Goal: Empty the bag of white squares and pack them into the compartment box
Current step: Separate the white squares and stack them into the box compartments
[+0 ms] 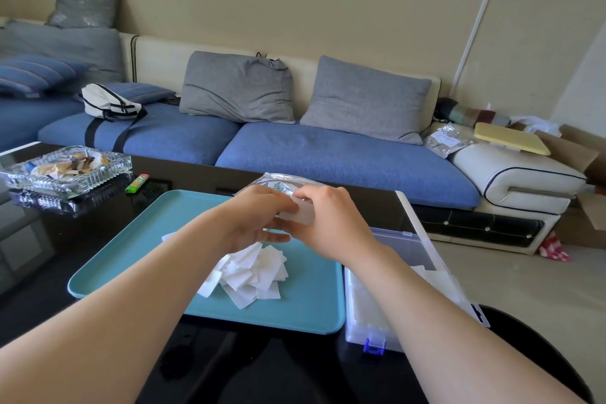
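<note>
A loose heap of white squares lies on the teal tray. Above the heap, my left hand and my right hand meet around a small stack of white squares. Both hands touch the stack. The clear plastic bag lies flat at the tray's far edge, just behind my hands. The clear compartment box stands open to the right of the tray, with white squares in its compartments and a blue latch at the front. My right forearm hides much of the box.
A glass ashtray with scraps and a green lighter sit on the black glossy table at the far left. A blue sofa with grey cushions runs behind the table. The table's right edge lies just past the box.
</note>
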`<state>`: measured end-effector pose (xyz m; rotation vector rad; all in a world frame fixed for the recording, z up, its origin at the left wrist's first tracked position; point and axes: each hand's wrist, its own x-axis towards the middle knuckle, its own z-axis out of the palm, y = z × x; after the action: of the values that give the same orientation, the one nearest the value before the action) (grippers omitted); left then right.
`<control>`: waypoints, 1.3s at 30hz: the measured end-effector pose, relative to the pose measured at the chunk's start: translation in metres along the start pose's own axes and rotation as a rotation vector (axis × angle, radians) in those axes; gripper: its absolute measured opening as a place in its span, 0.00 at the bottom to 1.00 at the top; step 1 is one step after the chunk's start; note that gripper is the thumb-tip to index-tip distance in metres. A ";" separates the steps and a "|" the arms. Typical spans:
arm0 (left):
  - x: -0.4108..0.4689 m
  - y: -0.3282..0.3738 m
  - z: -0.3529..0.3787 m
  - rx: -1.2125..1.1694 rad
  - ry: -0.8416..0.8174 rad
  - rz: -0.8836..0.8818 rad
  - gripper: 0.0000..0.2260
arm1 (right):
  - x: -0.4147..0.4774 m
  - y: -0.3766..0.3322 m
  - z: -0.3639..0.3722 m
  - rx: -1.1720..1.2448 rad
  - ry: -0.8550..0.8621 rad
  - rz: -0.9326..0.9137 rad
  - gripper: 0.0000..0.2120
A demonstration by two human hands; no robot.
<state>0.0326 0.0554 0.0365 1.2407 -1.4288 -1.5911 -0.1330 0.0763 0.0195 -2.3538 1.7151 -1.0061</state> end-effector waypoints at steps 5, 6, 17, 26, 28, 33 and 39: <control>-0.011 0.007 0.001 -0.133 -0.144 -0.114 0.09 | -0.003 -0.009 -0.008 0.174 -0.006 -0.027 0.07; -0.013 0.008 0.001 -0.161 -0.182 -0.113 0.09 | -0.004 -0.012 -0.009 0.196 -0.003 -0.045 0.06; -0.011 0.007 0.007 -0.212 -0.274 -0.066 0.09 | -0.011 -0.012 -0.017 0.141 0.055 -0.123 0.14; -0.013 0.006 0.010 -0.124 -0.318 -0.053 0.08 | -0.014 -0.008 -0.015 0.008 0.001 -0.168 0.09; -0.012 0.006 0.010 -0.118 -0.319 -0.053 0.08 | -0.015 -0.008 -0.017 -0.041 -0.001 -0.163 0.07; -0.005 -0.001 0.012 -0.051 -0.355 -0.065 0.12 | -0.025 -0.011 -0.031 0.169 -0.109 -0.048 0.26; -0.003 -0.009 0.024 0.153 -0.343 -0.062 0.11 | -0.030 -0.007 -0.036 0.168 -0.023 -0.062 0.15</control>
<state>0.0120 0.0688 0.0272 1.1438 -1.7667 -1.8315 -0.1516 0.1163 0.0366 -2.3157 1.4945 -1.0816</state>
